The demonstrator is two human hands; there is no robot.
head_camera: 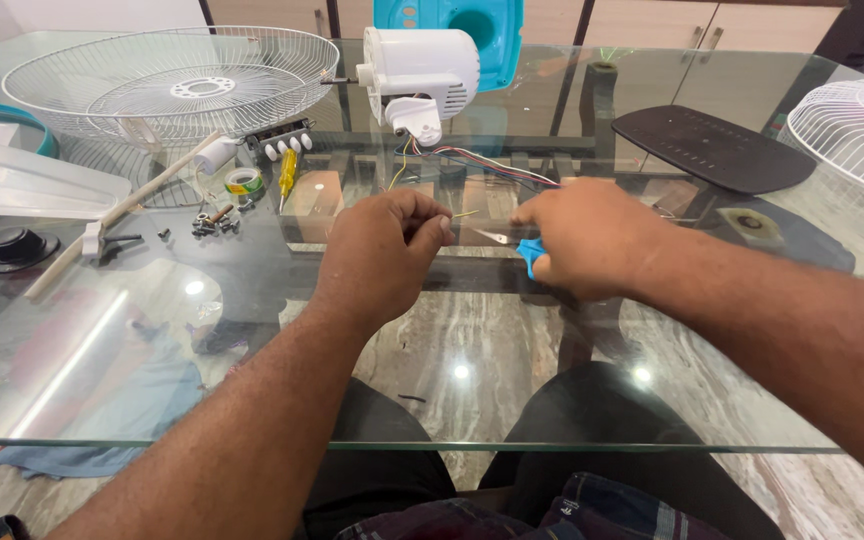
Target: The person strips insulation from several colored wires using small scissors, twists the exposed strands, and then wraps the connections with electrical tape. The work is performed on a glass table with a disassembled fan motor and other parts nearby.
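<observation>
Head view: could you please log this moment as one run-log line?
left hand: pinches yellow wire | right hand: grips blue-handled cutter, tip at wire | fan motor: on glass table, wires trailing to hands

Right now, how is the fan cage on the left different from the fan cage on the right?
The left fan cage shows whole, while the right fan cage is cut off by the picture's edge. The left fan cage lies far from both hands; the right fan cage sits nearer the right hand. Both are white wire, resting on the glass table.
</observation>
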